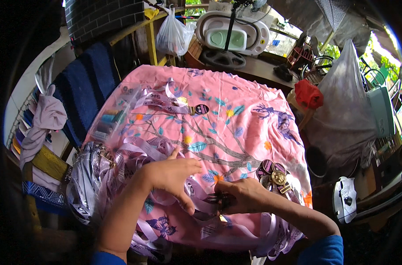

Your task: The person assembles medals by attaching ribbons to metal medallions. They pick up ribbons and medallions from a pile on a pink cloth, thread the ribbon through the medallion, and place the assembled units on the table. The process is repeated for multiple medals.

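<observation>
My left hand (172, 176) is spread open, palm down, over a heap of lilac printed ribbons (143, 150), its thumb beside a loose ribbon loop. My right hand (245, 194) is closed around dark, round-edged medals (222, 202) that hang on lilac ribbon; the fingers partly hide them. A small gold glint shows just below. Right of that hand lies a cluster of medals, with a gold one (278, 177) on top, their ribbons trailing to the front edge. Farther back, another medal (201, 109) with a dark and pink face rests at the end of its lilac ribbon.
Everything lies on a pink, leaf-patterned cloth (258, 128). At left are silver-grey ribbons (88, 185) and a clear bag of thread spools (108, 121). A blue striped towel (88, 84) hangs beside the table. Behind stand a stand base (223, 58) and basins; a big plastic bag (342, 106) is at right.
</observation>
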Motion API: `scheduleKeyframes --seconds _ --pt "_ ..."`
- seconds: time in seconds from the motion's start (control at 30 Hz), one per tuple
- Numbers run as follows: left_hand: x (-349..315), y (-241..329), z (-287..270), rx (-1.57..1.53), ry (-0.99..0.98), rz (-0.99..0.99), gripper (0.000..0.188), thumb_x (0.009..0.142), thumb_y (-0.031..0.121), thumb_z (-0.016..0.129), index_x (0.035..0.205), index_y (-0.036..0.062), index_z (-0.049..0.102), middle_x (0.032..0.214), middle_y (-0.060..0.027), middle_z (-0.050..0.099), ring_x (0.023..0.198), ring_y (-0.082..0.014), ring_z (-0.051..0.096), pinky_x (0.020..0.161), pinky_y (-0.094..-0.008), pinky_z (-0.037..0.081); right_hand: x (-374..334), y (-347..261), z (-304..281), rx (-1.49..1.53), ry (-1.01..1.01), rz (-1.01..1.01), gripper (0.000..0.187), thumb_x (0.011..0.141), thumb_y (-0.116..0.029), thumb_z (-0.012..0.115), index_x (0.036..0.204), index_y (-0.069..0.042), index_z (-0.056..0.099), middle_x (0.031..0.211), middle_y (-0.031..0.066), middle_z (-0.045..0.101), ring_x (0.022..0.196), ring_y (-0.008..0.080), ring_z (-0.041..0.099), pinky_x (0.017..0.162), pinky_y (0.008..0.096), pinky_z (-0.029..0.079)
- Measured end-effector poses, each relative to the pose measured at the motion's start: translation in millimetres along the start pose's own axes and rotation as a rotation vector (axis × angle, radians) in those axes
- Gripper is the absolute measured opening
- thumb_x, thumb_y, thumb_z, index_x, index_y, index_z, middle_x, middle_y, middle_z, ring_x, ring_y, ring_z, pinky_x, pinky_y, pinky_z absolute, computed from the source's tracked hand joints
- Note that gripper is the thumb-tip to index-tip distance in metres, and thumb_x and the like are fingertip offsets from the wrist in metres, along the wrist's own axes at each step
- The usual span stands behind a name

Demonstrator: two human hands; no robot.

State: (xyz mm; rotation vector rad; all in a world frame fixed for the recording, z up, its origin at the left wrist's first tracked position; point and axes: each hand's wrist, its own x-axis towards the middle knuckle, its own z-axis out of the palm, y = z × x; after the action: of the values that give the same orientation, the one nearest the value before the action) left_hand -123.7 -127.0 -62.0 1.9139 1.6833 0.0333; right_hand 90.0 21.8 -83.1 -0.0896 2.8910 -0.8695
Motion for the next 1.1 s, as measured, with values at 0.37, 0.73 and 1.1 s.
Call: scheduleKeyframes --seconds 0.37,0.73,1.1 --pt "0.8 96.6 43.5 -0.36 0.234 0.477 0.093 0.066 0.061 0.079 0.135 0.0068 0.048 0.131 -0.019 0.055 0.125 -0.0374 0.05 0.104 -0.072 0.019 -96.0 -112.0 -109.4 -0.425 0.278 -0.183 0.021 0.076 -0.017 0.069 0.096 -0.01 0.07 0.071 0.0023 0.066 0.054 0.0163 0.062 0.043 0.0347 0.043" --pt "33.8 303.6 164.4 -1.828 0.329 0.402 0.02 0.096 0.016 0.06 0.112 0.0044 0.055 0.079 -0.0013 0.058 0.076 -0.0104 0.058 0.071 -0.0292 0.048 -104.1 -137.2 -204.8 -0.838 0.057 0.065 0.017 0.064 -0.023 0.078 0.076 -0.018 0.067 0.07 0.0011 0.065 0.07 0.0243 0.064 0.064 0.0384 0.047" --pt "44.9 120.1 124.9 -0.156 0.227 0.286 0.038 0.086 0.026 0.066 0.11 -0.0031 0.06 0.089 -0.0207 0.065 0.086 -0.0309 0.067 0.077 -0.0413 0.054 -5.4 60.2 -76.7 -0.676 -0.399 -0.031 0.025 0.072 -0.011 0.065 0.093 -0.023 0.073 0.094 0.0043 0.07 0.085 0.0268 0.069 0.069 0.0389 0.054"
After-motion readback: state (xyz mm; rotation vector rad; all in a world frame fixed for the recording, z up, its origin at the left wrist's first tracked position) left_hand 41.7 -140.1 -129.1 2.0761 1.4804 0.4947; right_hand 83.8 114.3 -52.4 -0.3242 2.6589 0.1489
